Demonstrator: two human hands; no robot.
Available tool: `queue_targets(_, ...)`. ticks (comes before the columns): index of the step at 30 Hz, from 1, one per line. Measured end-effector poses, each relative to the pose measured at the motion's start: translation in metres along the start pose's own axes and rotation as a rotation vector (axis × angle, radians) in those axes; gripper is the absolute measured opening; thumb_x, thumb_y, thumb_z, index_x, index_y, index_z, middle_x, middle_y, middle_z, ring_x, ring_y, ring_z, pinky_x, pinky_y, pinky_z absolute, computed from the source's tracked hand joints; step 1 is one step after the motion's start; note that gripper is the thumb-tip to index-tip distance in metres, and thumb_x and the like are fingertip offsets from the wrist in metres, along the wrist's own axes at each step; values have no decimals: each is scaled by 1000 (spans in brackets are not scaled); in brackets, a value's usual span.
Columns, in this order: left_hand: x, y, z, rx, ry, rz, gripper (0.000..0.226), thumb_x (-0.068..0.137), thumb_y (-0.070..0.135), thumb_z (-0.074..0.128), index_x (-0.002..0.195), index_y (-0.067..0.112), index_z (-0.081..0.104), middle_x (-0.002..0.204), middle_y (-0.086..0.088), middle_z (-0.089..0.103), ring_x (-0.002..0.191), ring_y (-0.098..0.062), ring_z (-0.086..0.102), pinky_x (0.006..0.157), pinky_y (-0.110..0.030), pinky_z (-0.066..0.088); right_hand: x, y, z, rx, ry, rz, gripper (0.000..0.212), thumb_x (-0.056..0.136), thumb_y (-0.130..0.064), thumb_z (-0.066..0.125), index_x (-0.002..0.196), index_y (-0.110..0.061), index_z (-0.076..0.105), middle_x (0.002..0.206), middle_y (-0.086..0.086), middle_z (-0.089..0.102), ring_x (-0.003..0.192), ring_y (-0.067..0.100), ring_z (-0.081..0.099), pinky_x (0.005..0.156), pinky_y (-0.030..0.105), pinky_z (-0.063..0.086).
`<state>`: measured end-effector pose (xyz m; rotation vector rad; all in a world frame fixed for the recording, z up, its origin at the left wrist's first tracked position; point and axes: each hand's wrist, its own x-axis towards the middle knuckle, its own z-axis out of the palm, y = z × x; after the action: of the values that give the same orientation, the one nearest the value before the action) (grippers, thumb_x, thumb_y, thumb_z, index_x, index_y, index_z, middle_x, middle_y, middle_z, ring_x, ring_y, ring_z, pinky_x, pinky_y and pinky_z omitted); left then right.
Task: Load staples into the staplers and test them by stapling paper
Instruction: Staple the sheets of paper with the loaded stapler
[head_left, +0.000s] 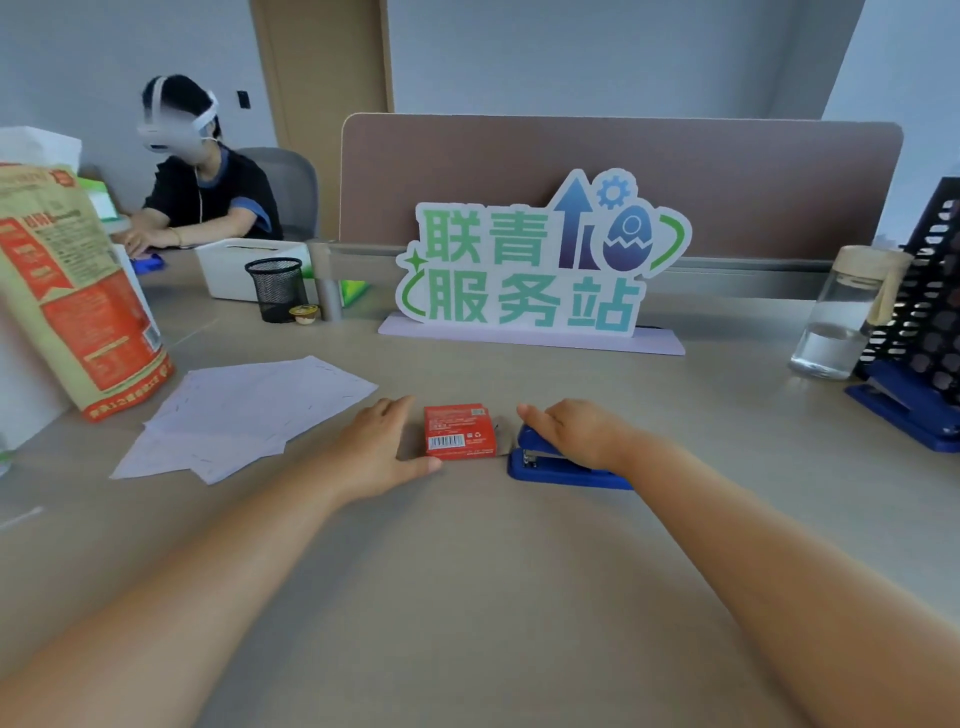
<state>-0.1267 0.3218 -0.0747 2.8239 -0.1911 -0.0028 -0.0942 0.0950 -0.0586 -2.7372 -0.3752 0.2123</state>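
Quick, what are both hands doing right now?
Left hand: open, fingers straight, touching the red staple box.
Right hand: open, resting on the blue stapler.

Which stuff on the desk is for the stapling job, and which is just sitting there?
For the job: red staple box, blue stapler, loose paper sheets.
Just lying about: water bottle, mesh pen cup, standing sign, orange bag.

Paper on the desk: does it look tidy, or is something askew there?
The paper is askew: loose sheets fanned at different angles, edges not lined up, left of the left hand. Small dark marks dot them; too small to identify. Nothing looks spilled.
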Motion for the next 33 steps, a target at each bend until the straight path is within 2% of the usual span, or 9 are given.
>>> queue_targets(3,-13,-22,-6,55,19,-93,80,84,54,51,144,15,16,155,-6,14,142,-25,17,113,-40,24,-10,-14,6,29,15,-41,45,98,-44,23,57,-27,32,69,9,43,72,25,46,74,31,35)
queue_targets(7,-25,-59,-10,129,11,-281,58,88,52,44,130,12,36,150,-10,22,136,-33,21,109,-45,28,-16,-41,19,62,6,-106,56,96,-48,24,72,-8,52,67,4,46,66,20,44,72,31,34)
queue_targets(9,-33,-75,-14,163,5,-349,52,91,50,38,129,15,37,147,-11,25,133,-36,24,106,-48,29,-14,-59,28,69,22,-148,52,97,-45,26,71,-6,49,66,4,46,66,20,44,72,31,35)
queue_targets(13,-47,-103,-18,153,-11,-447,54,94,48,29,138,17,27,149,-14,25,135,-40,22,107,-47,28,3,-89,45,99,57,-181,58,93,-53,25,97,-7,61,92,12,62,92,31,55,90,38,43)
queue_targets(16,-56,-118,-18,126,67,-393,47,94,43,33,126,10,42,134,-14,47,121,-33,44,98,-40,39,10,-105,50,46,85,-160,54,95,-52,23,66,-12,47,69,4,48,74,24,50,64,30,36)
queue_targets(18,-60,-122,-20,139,127,-345,38,93,41,39,111,10,52,120,-11,58,107,-28,53,89,-36,44,12,-116,51,88,122,-157,47,97,-45,24,58,-21,32,64,2,41,66,22,47,56,29,32)
queue_targets(20,-62,-124,-22,210,133,-323,37,91,43,40,106,12,55,114,-10,60,104,-28,54,88,-38,46,15,-124,53,150,138,-173,42,98,-41,25,57,-30,27,67,4,43,76,28,51,62,31,36)
queue_targets(25,-62,-125,-24,303,154,-268,38,91,41,44,101,9,60,107,-10,66,98,-27,58,81,-35,47,28,-135,61,109,126,-217,49,93,-52,25,55,-23,37,60,0,43,72,26,48,69,33,37)
queue_targets(33,-70,-123,-31,449,171,-179,24,86,6,40,106,10,53,104,-13,63,89,-27,52,46,-26,19,35,-140,60,79,100,-230,50,94,-51,24,56,-22,36,61,1,42,74,25,47,70,33,37)
